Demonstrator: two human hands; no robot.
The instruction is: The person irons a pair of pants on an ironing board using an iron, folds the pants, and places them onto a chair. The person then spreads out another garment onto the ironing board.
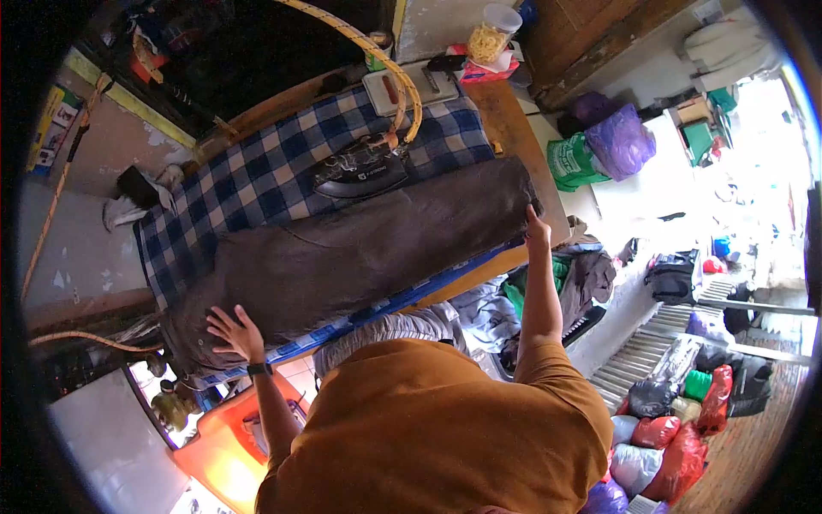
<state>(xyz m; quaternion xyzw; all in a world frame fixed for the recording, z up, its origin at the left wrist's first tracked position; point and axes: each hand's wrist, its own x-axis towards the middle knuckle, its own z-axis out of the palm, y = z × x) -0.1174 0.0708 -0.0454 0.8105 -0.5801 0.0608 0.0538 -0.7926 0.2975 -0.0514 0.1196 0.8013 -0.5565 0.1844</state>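
Note:
Dark grey-brown trousers (342, 261) lie lengthwise over a blue and white checked cloth (231, 197) on a wooden table. My left hand (235, 334) rests on the wide left part of the garment, its fingers spread. At the garment's far right end, my right hand (537, 224) grips the edge, fingers closed and partly hidden by the cloth. A black iron (361, 171) sits just behind the trousers, with an orange cord (415, 94) rising from it.
A white tray (437, 83), a jar (495, 36) and a red box (497, 72) stand at the back. Green and purple bags (621, 141) are on the right. Piled clothes (586, 274) lie below the table's right end. An orange chair (224, 437) is at lower left.

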